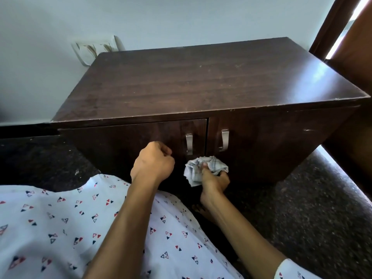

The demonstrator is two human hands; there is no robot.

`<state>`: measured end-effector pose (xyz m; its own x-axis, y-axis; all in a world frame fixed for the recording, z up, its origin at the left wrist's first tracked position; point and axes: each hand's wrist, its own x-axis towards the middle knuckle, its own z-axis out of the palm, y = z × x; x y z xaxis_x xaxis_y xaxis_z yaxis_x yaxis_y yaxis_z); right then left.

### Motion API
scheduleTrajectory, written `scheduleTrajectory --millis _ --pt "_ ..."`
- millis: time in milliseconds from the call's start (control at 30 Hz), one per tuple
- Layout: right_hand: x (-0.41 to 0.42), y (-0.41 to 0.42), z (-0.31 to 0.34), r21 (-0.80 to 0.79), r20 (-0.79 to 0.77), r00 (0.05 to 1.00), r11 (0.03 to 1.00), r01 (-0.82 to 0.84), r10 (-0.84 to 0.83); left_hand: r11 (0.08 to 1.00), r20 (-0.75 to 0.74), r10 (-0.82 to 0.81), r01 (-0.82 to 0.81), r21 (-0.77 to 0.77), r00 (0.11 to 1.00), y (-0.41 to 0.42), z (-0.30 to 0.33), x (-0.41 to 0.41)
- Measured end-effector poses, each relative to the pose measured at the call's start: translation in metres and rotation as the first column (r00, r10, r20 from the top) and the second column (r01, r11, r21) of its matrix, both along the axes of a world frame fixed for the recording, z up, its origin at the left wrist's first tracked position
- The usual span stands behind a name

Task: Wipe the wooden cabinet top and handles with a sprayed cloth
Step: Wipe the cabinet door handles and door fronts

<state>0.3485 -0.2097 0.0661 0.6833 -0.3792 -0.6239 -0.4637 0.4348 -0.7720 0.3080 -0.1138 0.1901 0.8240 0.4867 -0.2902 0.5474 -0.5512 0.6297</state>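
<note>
The right hand (214, 181) is gripping a crumpled grey-white cloth (203, 170) at six o'clock of the two brushed-metal handles (189, 143), against the dark wood-grain cabinet (201, 81). The left hand (154, 162) is hovering at nine o'clock, fingers curled together, holding nothing.

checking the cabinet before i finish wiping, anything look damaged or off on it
Yes. The cabinet top has chipped, pale edging along its front edge and at the right corner. A pale scuff marks the right door. The left door seems to sit slightly ajar, out of line with the right one.
</note>
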Motion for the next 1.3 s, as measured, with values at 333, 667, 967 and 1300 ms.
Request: scheduleTrajectory --millis 333,667,967,1300 --pt "0.009 0.035 0.043 0.570 -0.115 0.972 0.815 -0.105 0.205 0.964 0.007 0.247 -0.246 0.097 0.969 0.004 0.002 -0.003" --pt "0.001 -0.005 0.129 0.538 0.227 0.973 0.839 -0.083 -0.049 0.929 0.192 0.333 -0.356 0.098 0.923 0.004 0.007 -0.002" --pt "0.003 0.001 0.089 -0.131 0.616 0.778 0.959 0.252 -0.121 0.936 0.197 0.307 -0.332 0.112 0.931 0.002 0.007 -0.001" --pt "-0.015 0.002 0.087 -0.865 0.486 0.367 0.496 0.074 0.793 0.988 0.315 0.094 -0.128 0.088 0.945 -0.003 0.006 -0.001"
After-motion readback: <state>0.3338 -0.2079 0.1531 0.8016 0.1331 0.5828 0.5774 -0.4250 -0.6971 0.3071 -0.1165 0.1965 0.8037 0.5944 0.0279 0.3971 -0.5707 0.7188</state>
